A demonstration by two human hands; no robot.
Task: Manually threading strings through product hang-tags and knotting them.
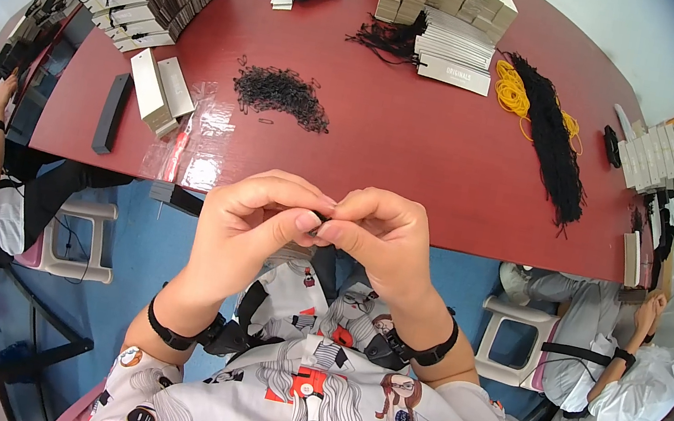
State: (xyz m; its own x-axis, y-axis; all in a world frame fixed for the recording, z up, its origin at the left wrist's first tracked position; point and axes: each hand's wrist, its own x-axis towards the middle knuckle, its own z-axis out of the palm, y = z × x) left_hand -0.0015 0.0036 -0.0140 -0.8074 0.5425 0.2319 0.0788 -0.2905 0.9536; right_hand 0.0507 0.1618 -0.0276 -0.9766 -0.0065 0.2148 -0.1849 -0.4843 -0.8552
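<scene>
Left hand (249, 227) and right hand (381, 240) pinch a small black piece (321, 223) between touching fingertips, at near table (416, 161) edge, bare red top beyond, pin pile (281, 94) far left.

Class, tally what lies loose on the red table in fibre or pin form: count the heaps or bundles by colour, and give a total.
Black heaps or bundles: 3 (pin heap, string tangle, long bundle)
Yellow bundles: 1
Total: 4
</scene>
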